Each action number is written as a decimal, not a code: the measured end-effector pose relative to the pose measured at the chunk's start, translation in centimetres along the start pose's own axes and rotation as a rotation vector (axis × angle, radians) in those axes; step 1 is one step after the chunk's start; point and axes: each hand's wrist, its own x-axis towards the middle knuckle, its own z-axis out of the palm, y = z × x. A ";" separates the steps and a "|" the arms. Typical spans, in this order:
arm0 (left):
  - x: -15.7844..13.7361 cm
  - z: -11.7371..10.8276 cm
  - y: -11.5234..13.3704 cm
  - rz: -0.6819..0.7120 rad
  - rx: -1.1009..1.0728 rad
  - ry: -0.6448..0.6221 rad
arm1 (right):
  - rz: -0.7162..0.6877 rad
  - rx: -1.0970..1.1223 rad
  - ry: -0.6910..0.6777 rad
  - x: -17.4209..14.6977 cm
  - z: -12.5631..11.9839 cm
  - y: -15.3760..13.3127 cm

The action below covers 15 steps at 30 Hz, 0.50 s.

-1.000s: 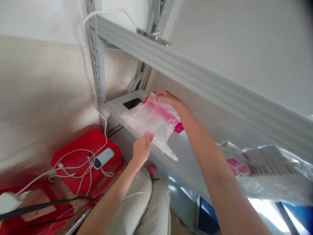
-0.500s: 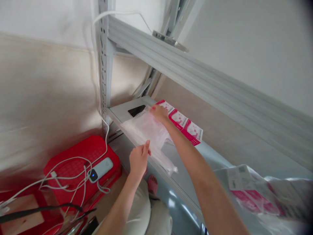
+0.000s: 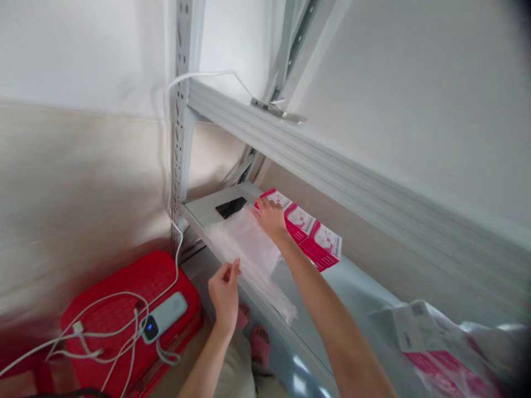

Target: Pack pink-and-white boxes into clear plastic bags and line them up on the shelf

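A clear plastic bag (image 3: 249, 249) lies flat across the front of a grey metal shelf (image 3: 207, 207). My left hand (image 3: 225, 290) pinches its near edge just off the shelf's front lip. My right hand (image 3: 270, 217) presses on the bag's far end, touching a pink and white flat package (image 3: 309, 232) that lies on the shelf behind the bag.
A black phone (image 3: 230, 207) lies at the shelf's left end. A red plastic stool (image 3: 124, 298) below carries a white power bank (image 3: 164, 316) and white cables. More bagged pink packages (image 3: 440, 354) sit at the right. A shelf beam (image 3: 332, 166) runs overhead.
The pink package has come out of the bag and now lies bare on the shelf. My right hand went from gripping it inside the bag to pressing the flat bag. The view tilted upward.
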 end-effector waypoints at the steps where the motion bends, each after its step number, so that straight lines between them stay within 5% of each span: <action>1: -0.1 -0.1 0.1 0.001 -0.053 0.011 | -0.007 0.002 0.003 -0.9 -0.5 0.2; 7: -1.8 -0.9 -0.2 -0.141 -0.427 0.064 | 0.025 0.054 -0.179 -9.9 -3.1 5.3; 15: -9.3 -0.8 -0.8 -0.158 -0.343 -0.124 | 0.783 -0.077 -0.173 -27.5 -5.9 20.7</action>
